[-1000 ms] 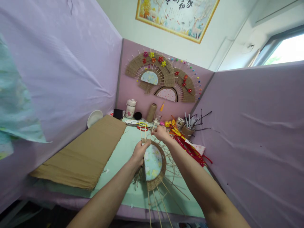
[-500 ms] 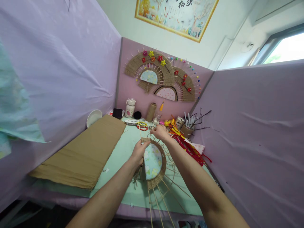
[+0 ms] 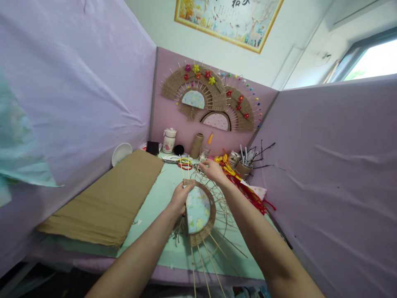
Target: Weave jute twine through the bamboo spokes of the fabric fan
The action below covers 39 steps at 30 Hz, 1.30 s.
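Note:
A half-round woven fan [image 3: 199, 210] stands on its side above the table, with a pale blue floral cloth centre, a brown cord rim and thin sticks jutting from the rim. My left hand [image 3: 180, 198] grips its straight edge near the upper end, thumb on the front. My right hand [image 3: 211, 169] is just above and right of that end, its fingers pinched by a thin stick near the rim. Whether they hold the stick or a cord strand is too small to tell. Loose brown cord [image 3: 223, 207] trails behind and right of the fan.
A cardboard sheet [image 3: 105, 198] lies on the left of the green table. Scissors [image 3: 185, 166], a cord spool [image 3: 197, 145], a white bottle [image 3: 169, 140] and red and yellow strips [image 3: 245, 190] sit at the back. Finished fans [image 3: 198, 85] hang on the pink panel.
My right hand has shifted slightly right and its fingers have moved a little along the upper end. My left hand keeps its grip on the fan; the view has shifted slightly.

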Tool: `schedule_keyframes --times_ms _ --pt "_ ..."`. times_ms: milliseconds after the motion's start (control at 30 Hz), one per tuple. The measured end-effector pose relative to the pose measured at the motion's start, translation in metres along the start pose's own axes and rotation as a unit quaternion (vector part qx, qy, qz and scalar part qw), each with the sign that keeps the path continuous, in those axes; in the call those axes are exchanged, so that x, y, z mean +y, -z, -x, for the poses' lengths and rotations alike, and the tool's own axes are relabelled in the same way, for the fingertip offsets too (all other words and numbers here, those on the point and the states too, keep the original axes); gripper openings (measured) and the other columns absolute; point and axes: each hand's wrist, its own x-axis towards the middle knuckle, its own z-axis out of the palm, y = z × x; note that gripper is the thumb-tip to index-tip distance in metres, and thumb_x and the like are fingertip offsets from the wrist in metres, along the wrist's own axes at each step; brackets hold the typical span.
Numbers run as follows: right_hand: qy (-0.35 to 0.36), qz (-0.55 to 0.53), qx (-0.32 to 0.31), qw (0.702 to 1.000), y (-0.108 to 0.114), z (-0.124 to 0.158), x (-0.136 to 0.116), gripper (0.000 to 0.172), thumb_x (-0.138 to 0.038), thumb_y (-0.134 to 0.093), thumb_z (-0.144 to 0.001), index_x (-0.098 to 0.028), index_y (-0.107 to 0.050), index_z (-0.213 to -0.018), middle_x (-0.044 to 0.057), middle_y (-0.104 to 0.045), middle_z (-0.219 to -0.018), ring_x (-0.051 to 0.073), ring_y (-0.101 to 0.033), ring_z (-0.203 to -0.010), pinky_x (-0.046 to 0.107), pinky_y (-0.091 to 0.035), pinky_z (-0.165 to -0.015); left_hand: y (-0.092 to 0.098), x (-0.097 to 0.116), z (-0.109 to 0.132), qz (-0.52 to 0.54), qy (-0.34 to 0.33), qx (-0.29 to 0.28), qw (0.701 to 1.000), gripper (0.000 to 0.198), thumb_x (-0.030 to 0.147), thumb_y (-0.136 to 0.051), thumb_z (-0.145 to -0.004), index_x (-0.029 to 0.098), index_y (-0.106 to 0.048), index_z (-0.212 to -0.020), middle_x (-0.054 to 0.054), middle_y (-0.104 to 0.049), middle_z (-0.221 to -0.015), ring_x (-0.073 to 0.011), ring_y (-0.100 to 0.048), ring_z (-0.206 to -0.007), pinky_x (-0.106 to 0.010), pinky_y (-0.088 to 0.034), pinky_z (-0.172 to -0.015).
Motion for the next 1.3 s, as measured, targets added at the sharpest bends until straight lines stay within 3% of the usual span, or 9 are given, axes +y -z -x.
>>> schedule_keyframes --times_ms 200,267,367,533,633,800,967,1133,1300 --pt "0.049 -0.083 0.101 0.99 0.059 0.032 0.028 0.043 -0.044 -0.042 -0.087 -0.016 -0.065 -0.109 0.01 -0.068 -0.111 0.021 -0.061 -0.1 0.034 -0.044 -0.09 0.006 0.007 -0.002 0.008 0.035 -0.006 0.999 0.018 0.013 -0.069 -0.066 0.013 -0.062 -0.083 -0.004 -0.069 -0.064 -0.0166 -0.065 -0.055 -0.03 -0.054 -0.058" --pt "0.033 -0.128 0.169 0.977 0.078 0.059 0.052 0.045 -0.047 -0.047 -0.083 -0.015 -0.065 -0.108 0.011 -0.068 -0.109 0.023 -0.062 -0.098 0.037 -0.045 -0.088 0.006 0.011 -0.002 0.014 0.045 -0.015 0.999 0.018 0.011 -0.068 -0.068 0.012 -0.062 -0.084 -0.004 -0.069 -0.065 -0.0168 -0.065 -0.056 -0.03 -0.054 -0.06" --pt "-0.031 -0.09 0.242 0.966 0.091 0.108 0.101 0.046 -0.05 -0.049 -0.08 -0.015 -0.067 -0.104 0.013 -0.068 -0.108 0.025 -0.061 -0.101 0.04 -0.043 -0.09 0.007 0.015 -0.002 0.021 0.055 -0.029 0.998 0.02 0.01 -0.065 -0.071 0.012 -0.062 -0.09 -0.004 -0.069 -0.066 -0.0175 -0.066 -0.057 -0.031 -0.055 -0.06" --pt "-0.159 0.048 0.102 0.981 0.06 0.182 0.184 0.05 -0.052 -0.048 -0.073 -0.013 -0.069 -0.095 0.017 -0.07 -0.102 0.031 -0.063 -0.097 0.041 -0.046 -0.083 0.006 0.018 -0.001 0.019 0.065 -0.051 0.996 0.025 0.009 -0.063 -0.074 0.014 -0.062 -0.099 -0.004 -0.07 -0.069 -0.0167 -0.067 -0.059 -0.029 -0.055 -0.06" --pt "-0.186 0.113 0.055 0.975 0.033 0.206 0.207 0.052 -0.056 -0.049 -0.072 -0.018 -0.067 -0.102 0.013 -0.071 -0.099 0.031 -0.064 -0.097 0.041 -0.044 -0.085 0.007 0.018 0.0 0.011 0.073 -0.065 0.995 0.026 0.01 -0.062 -0.075 0.013 -0.062 -0.1 -0.005 -0.071 -0.07 -0.0178 -0.068 -0.061 -0.031 -0.056 -0.061" --pt "-0.237 0.219 0.092 0.942 0.016 0.212 0.207 0.068 -0.06 -0.055 -0.071 -0.004 -0.06 -0.109 0.023 -0.067 -0.099 0.036 -0.06 -0.101 0.042 -0.043 -0.086 0.008 0.017 0.001 -0.001 0.081 -0.07 0.994 0.032 0.01 -0.063 -0.074 0.013 -0.062 -0.106 -0.005 -0.071 -0.069 -0.0186 -0.068 -0.059 -0.032 -0.056 -0.06" --pt "-0.272 0.25 0.047 0.928 0.013 0.217 0.205 0.058 -0.053 -0.059 -0.073 -0.004 -0.06 -0.104 0.023 -0.066 -0.097 0.036 -0.061 -0.098 0.041 -0.042 -0.084 0.009 0.018 -0.001 -0.002 0.095 -0.078 0.992 0.038 0.011 -0.063 -0.074 0.013 -0.062 -0.112 -0.007 -0.072 -0.072 -0.0197 -0.069 -0.062 -0.032 -0.056 -0.062" --pt "-0.243 0.208 0.047 0.946 0.013 0.223 0.207 0.043 -0.047 -0.048 -0.08 -0.009 -0.062 -0.093 0.02 -0.068 -0.09 0.033 -0.063 -0.091 0.037 -0.044 -0.078 0.009 0.018 -0.001 -0.003 0.104 -0.078 0.992 0.035 0.013 -0.065 -0.072 0.01 -0.064 -0.107 -0.009 -0.072 -0.074 -0.0216 -0.069 -0.063 -0.034 -0.056 -0.064" --pt "-0.228 0.079 0.115 0.964 0.035 0.222 0.19 0.051 -0.06 -0.041 -0.08 -0.015 -0.064 -0.082 0.018 -0.069 -0.081 0.031 -0.064 -0.079 0.038 -0.046 -0.069 0.008 0.019 0.002 -0.006 0.09 -0.076 0.993 0.038 0.012 -0.065 -0.072 0.011 -0.064 -0.11 -0.008 -0.072 -0.073 -0.0197 -0.069 -0.061 -0.032 -0.056 -0.06"
